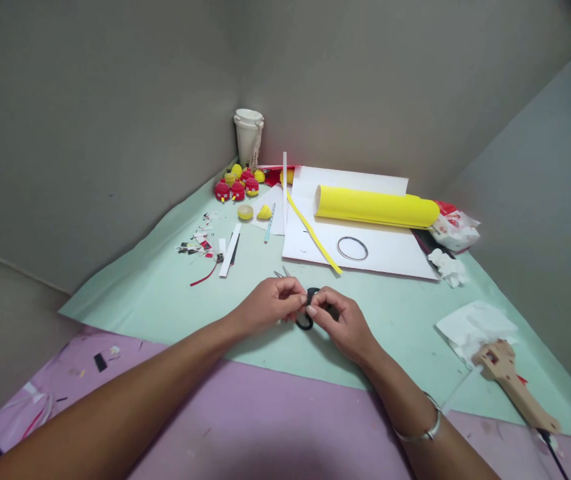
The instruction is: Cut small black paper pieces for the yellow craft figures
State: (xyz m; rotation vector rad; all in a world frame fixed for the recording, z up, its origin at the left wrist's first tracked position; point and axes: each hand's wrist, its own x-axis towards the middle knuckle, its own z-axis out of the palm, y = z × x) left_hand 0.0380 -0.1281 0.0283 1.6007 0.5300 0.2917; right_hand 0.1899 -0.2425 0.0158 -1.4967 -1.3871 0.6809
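My left hand [279, 300] and my right hand [339, 317] meet fingertip to fingertip over the green sheet. Both are closed in a pinch; whatever is between the fingers is too small or hidden to name. Beneath them lies a pair of scissors with black handles [305, 325], its blade tips pointing away from me and its middle covered by my fingers. Beyond the hands is a yellow paper strip [315, 235], its near end close to the scissors' tips. To the left of the scissors rests a white paper strip [230, 250].
A yellow paper roll [375, 207] and a tape-like ring [352, 249] lie on white board [390, 261]. Several red and yellow coiled figures [238, 189] stand before a white cup [249, 137]. Paper scraps [200, 245] are at left, a glue gun [515, 387] at right.
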